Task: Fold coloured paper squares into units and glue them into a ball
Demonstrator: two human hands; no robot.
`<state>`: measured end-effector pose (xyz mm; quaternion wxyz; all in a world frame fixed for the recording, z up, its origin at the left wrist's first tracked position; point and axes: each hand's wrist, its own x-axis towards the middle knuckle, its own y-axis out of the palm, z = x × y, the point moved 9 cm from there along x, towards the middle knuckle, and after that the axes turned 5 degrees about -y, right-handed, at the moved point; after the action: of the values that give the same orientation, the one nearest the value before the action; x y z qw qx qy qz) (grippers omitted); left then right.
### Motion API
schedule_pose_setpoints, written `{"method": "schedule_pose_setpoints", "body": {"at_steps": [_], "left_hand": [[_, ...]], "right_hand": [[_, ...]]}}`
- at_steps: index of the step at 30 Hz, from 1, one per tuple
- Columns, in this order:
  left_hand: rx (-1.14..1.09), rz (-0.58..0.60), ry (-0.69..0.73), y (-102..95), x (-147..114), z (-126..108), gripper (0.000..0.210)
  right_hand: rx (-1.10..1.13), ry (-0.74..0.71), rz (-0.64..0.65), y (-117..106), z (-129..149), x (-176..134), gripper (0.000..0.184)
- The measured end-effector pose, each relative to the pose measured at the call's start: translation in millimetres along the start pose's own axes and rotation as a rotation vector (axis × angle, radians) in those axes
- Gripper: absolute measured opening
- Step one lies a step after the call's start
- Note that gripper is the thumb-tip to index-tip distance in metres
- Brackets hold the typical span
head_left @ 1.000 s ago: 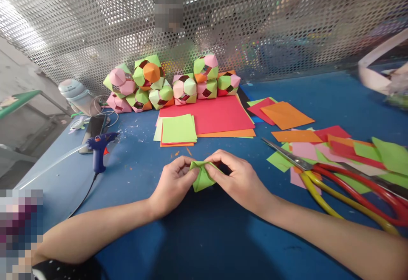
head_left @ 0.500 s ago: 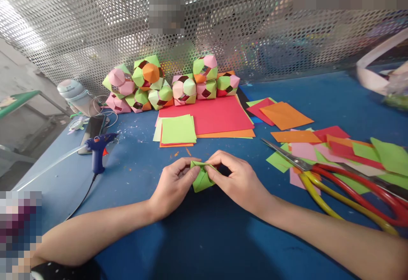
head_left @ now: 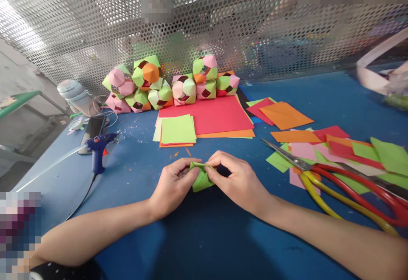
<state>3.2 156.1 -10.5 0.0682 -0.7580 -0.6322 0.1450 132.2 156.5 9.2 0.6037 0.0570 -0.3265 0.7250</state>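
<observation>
Both my hands hold a small folded piece of green paper (head_left: 202, 182) just above the blue table (head_left: 204, 246). My left hand (head_left: 174, 184) pinches its left side, thumb in front and fingers behind. On the other side, my right hand (head_left: 237, 178) grips the upper right edge between thumb and curled fingers. Part of the paper is hidden behind my fingertips. Beyond my hands lies a stack of square paper sheets (head_left: 179, 129), light green on top, partly over larger red sheets (head_left: 219, 114).
Several folded paper balls (head_left: 184, 89) are stacked along the perforated metal screen (head_left: 255, 29). A blue glue gun (head_left: 98, 150) with its cord stands at left, near a phone (head_left: 91, 129) and a cup (head_left: 76, 95). Scissors (head_left: 306, 165) lie over coloured paper scraps (head_left: 357, 152) at right.
The green paper's lower part has tilted very slightly between my fingers. Both hands keep the same grip and nearly the same place.
</observation>
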Motion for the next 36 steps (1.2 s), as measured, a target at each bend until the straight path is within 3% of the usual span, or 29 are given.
{"method": "schedule_pose_setpoints", "body": {"at_steps": [18, 36], "left_hand": [[0.061, -0.031, 0.091, -2.9, 2.2, -7.7, 0.016], [0.052, -0.066, 0.058, -4.7, 3.1, -4.3, 0.017]], "right_hand": [[0.009, 0.009, 0.005, -0.5, -0.4, -0.5, 0.014], [0.001, 0.016, 0.009, 0.6, -2.5, -0.2, 0.015]]}}
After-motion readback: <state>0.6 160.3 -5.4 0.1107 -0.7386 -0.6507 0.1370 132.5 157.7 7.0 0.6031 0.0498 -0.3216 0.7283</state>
